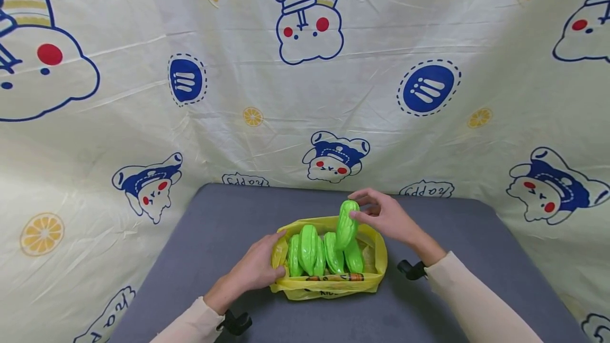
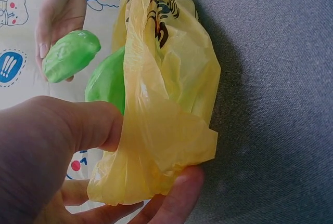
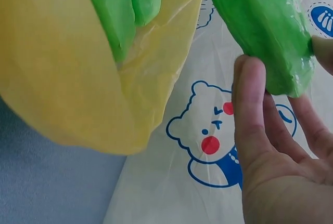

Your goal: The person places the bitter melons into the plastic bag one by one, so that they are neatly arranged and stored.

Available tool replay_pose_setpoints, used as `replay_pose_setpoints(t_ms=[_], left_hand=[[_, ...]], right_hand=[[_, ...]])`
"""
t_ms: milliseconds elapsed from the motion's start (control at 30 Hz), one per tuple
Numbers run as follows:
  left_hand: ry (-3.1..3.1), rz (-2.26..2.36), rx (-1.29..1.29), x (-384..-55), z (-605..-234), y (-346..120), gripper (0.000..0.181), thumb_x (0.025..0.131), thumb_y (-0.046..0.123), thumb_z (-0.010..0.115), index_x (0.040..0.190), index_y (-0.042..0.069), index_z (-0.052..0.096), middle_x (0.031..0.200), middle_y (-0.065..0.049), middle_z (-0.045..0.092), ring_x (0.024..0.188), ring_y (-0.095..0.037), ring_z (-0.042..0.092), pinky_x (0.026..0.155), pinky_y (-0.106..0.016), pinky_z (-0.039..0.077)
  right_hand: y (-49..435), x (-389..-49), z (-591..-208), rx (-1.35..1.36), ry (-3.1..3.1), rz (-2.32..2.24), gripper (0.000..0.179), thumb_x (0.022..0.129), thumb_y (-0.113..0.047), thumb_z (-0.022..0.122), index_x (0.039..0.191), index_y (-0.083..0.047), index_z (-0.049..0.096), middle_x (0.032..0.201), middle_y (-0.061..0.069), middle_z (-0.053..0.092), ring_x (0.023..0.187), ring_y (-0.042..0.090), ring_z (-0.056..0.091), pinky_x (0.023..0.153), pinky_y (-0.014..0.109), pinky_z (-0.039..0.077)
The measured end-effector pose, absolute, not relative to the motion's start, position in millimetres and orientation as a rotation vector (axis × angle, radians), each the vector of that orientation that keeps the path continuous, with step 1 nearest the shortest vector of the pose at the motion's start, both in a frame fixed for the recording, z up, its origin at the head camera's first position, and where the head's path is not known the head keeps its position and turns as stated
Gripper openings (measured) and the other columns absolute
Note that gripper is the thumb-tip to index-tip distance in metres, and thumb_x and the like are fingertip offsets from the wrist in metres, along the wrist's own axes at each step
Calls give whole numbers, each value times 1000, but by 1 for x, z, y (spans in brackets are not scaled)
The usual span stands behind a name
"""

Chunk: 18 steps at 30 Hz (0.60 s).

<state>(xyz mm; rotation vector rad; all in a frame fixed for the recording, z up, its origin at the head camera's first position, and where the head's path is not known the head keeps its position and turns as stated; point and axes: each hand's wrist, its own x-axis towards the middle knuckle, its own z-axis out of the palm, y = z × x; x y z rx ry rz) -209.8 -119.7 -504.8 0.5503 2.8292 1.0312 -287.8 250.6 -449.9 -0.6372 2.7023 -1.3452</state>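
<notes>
A yellow plastic bag [image 1: 333, 288] lies on the table with its mouth wide open. Inside it stand several glossy, bright green ridged pieces [image 1: 308, 247] that look like model gourds. My left hand [image 1: 257, 262] pinches the bag's left rim; in the left wrist view the thumb [image 2: 99, 122] lies at the inner side and fingers go round the outside. My right hand [image 1: 388, 216] holds one green gourd-like piece [image 1: 347, 225] by its upper end, above the bag's right half. The right wrist view shows its fingers and thumb around the end of that piece [image 3: 265, 31].
The bag rests on a grey cloth-covered table [image 1: 233, 216]. A pale sheet [image 1: 229, 30] printed with cartoon bears and orange slices hangs behind and around it. Dark wrist mounts [image 1: 235, 323] sit on both forearms.
</notes>
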Motion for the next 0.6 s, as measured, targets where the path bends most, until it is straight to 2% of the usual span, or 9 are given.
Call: replay_pose_setpoints(t_ms=[167,467,600], left_hand=[[2829,1034,559,-209,-505,-120,91,87,6,82,172,0,51,160,-24,67,133,-33,68,108,-55,58],[2814,1043,556,-210,-505,-119,91,87,5,82,172,-1,51,162,-26,65,139,-37,67,112,-59,58],[2831,1038,572,-210,-506,-120,90,87,5,82,172,-2,52,161,-26,66,138,-36,68,111,-57,58]], right_hand=[[244,-289,-453,-679,2660,-1311,45,112,-38,81,151,-19,72,149,17,76,118,26,84,99,38,69],[234,-290,-455,-793,2606,-1305,44,115,-31,78,155,-15,72,150,20,75,119,31,84,96,53,72],[231,-291,-454,-842,2589,-1286,39,116,-29,76,153,-17,75,150,18,76,121,31,83,96,51,72]])
